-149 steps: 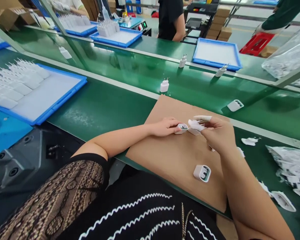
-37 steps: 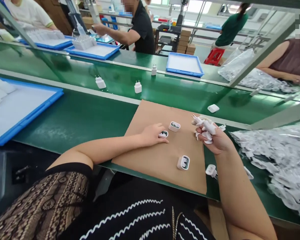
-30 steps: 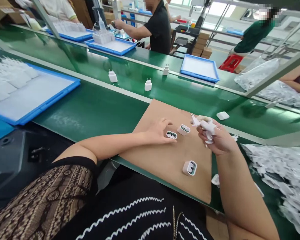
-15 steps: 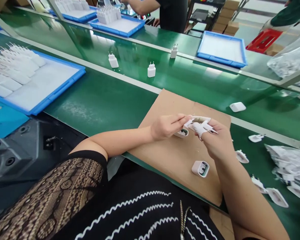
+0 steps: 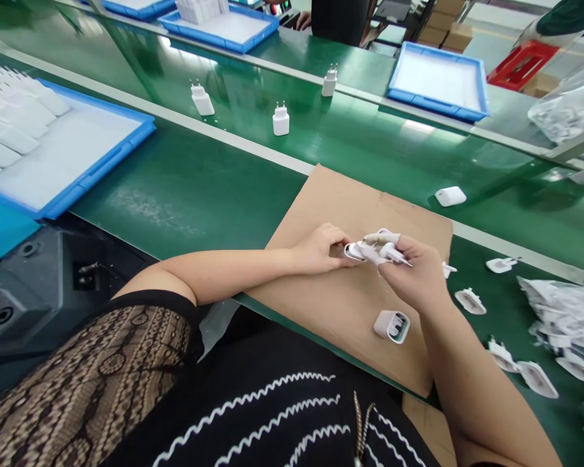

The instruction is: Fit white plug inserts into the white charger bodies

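My left hand (image 5: 321,248) rests on a brown cardboard sheet (image 5: 340,201) and pinches a white charger shell (image 5: 354,251). My right hand (image 5: 413,272), with white finger cots, holds several white plug caps (image 5: 382,250) and meets the shell at its fingertips. Another open charger shell (image 5: 392,325) lies on the cardboard below my right hand.
Loose plug caps (image 5: 470,300) and bagged parts (image 5: 564,311) lie on the green bench at right. Finished chargers (image 5: 281,120) stand on the green conveyor (image 5: 224,117). A blue tray (image 5: 73,155) with chargers is at left, another blue tray (image 5: 438,81) beyond. A co-worker stands across.
My left hand let go of a shell lying on the cardboard, picked one up and brought it to my right hand. The chargers on the conveyor drifted left.
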Available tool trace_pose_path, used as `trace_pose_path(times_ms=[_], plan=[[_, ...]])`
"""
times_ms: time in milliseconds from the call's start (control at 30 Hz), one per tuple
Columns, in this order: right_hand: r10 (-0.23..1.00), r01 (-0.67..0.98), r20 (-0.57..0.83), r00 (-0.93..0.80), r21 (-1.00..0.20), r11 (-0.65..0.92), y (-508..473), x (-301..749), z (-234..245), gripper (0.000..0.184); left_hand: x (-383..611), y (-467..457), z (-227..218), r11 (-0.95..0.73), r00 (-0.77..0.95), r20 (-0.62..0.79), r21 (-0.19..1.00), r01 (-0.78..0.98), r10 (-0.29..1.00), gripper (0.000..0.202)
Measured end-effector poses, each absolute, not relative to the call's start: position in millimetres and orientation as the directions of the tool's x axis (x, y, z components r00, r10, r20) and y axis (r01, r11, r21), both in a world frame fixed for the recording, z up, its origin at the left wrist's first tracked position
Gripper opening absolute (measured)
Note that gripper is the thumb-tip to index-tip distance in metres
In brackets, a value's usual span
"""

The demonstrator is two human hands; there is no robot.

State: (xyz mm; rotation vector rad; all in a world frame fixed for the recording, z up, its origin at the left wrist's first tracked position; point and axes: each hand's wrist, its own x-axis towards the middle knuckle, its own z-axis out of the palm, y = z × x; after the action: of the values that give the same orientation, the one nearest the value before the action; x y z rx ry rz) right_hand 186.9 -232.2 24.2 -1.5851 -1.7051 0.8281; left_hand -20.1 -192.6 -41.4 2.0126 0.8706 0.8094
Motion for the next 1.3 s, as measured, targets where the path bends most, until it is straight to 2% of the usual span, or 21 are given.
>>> trace_pose_path(times_ms=[67, 200, 267, 367, 467, 567, 633, 700, 800, 900, 967, 1033, 1167, 1300], plan=[[0.992, 0.625, 0.069, -0.103, -0.772, 0.119, -232, 189, 17, 0.036, -19, -191, -46, -0.438, 0.556, 0.221, 0.850, 0.293, 0.801, 0.026], [0.965, 0.714, 0.174, -0.198, -0.649, 0.264, -231, 194, 11, 0.036, -17, -191, -46, -0.449, 0.540, 0.245, 0.847, 0.285, 0.805, 0.027], [0.929, 0.777, 0.247, -0.276, -0.512, 0.367, -233, 195, 11, 0.034, -17, -193, -45, -0.455, 0.534, 0.248, 0.838, 0.300, 0.808, 0.027], [0.866, 0.844, 0.328, -0.377, -0.263, 0.467, -238, 193, 13, 0.019, -17, -197, -48, -0.522, 0.530, 0.311, 0.794, 0.311, 0.789, 0.029], [0.851, 0.871, 0.354, -0.388, -0.161, 0.464, -240, 189, 13, 0.012, -16, -200, -55, -0.685, 0.557, 0.454, 0.651, 0.326, 0.696, 0.039], [0.887, 0.868, 0.333, -0.320, -0.272, 0.416, -239, 188, 9, 0.010, -13, -200, -62, -0.792, 0.619, 0.497, 0.444, 0.420, 0.608, 0.045], [0.928, 0.824, 0.281, -0.245, -0.444, 0.352, -237, 189, 7, 0.006, -12, -201, -63, -0.809, 0.655, 0.474, 0.339, 0.481, 0.588, 0.049], [0.964, 0.750, 0.215, -0.158, -0.608, 0.259, -235, 189, 6, 0.008, -13, -202, -61, -0.807, 0.665, 0.457, 0.307, 0.505, 0.590, 0.052], [0.996, 0.595, 0.077, -0.054, -0.798, 0.094, -229, 190, 10, 0.012, -17, -200, -53, -0.780, 0.648, 0.440, 0.423, 0.460, 0.621, 0.045], [0.986, 0.250, -0.083, 0.142, -0.961, -0.117, -217, 200, 19, 0.022, -20, -182, -41, -0.666, 0.568, 0.404, 0.637, 0.388, 0.717, 0.029], [0.952, -0.002, -0.193, 0.238, -0.980, -0.198, -208, 213, 24, 0.030, -20, -155, -34, -0.564, 0.475, 0.364, 0.723, 0.398, 0.802, 0.024], [0.940, -0.104, -0.267, 0.211, -0.963, -0.250, -203, 226, 25, 0.036, -16, -117, -30, -0.483, 0.389, 0.317, 0.739, 0.470, 0.865, 0.024], [0.957, -0.032, -0.278, 0.085, -0.961, -0.276, -203, 241, 25, 0.040, -7, -40, -28, -0.321, 0.226, 0.228, 0.676, 0.664, 0.947, 0.026], [0.954, -0.026, -0.298, 0.044, -0.955, -0.297, -206, 241, 28, 0.041, -1, 2, -26, -0.205, 0.130, 0.163, 0.646, 0.735, 0.978, 0.026]])
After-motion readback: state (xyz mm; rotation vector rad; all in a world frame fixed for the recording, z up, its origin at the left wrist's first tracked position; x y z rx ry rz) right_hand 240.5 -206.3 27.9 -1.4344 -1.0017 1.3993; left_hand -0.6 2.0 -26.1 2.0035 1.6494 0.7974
